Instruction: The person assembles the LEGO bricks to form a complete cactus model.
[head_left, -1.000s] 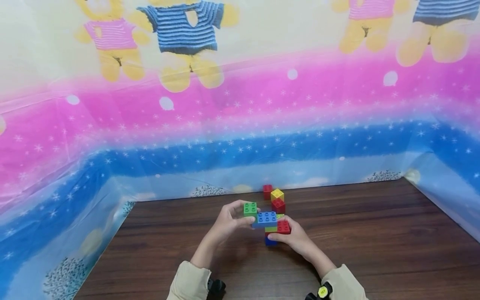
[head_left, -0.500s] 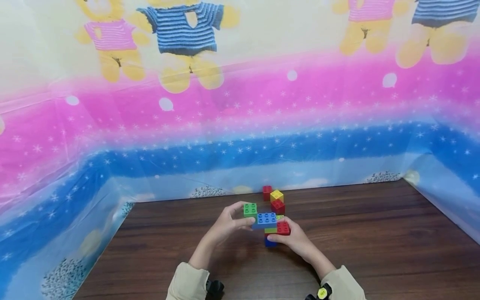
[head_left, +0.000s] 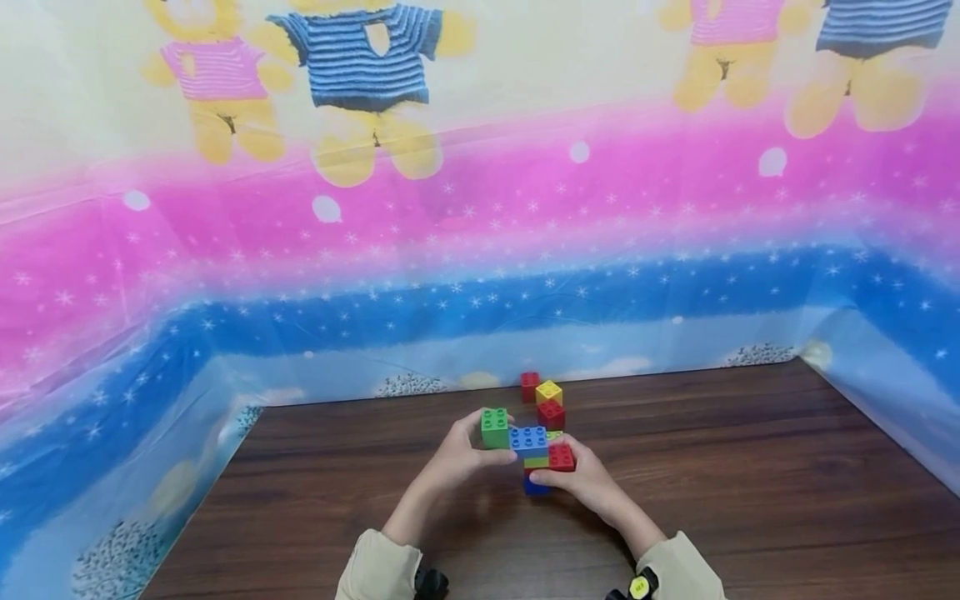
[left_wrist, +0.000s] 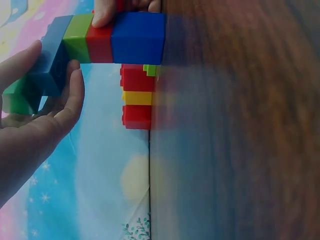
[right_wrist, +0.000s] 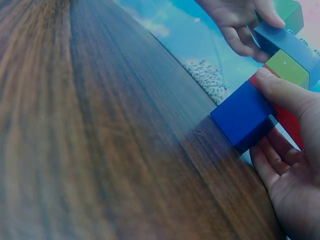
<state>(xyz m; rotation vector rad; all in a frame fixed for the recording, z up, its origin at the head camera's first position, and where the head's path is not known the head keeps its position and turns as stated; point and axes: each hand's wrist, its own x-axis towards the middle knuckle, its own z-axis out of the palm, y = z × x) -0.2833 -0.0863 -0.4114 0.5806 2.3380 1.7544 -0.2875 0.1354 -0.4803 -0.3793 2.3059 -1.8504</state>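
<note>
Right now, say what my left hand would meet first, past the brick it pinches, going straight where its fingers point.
Probably the lime-green brick under the light blue brick the left hand pinches, though depth is unclear.

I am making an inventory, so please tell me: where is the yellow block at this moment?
In the head view, the yellow block is slightly right of centre, beyond the right hand, between a nearer red block and a farther red block.

In the head view, a lime green brick (head_left: 554, 434) is hiding partly behind the light blue brick (head_left: 529, 442) and the right hand (head_left: 588, 481), while the top edge is cutting off the printed bears (head_left: 367, 75). The bench (left_wrist: 240, 150) is blurring in the left wrist view.
</note>
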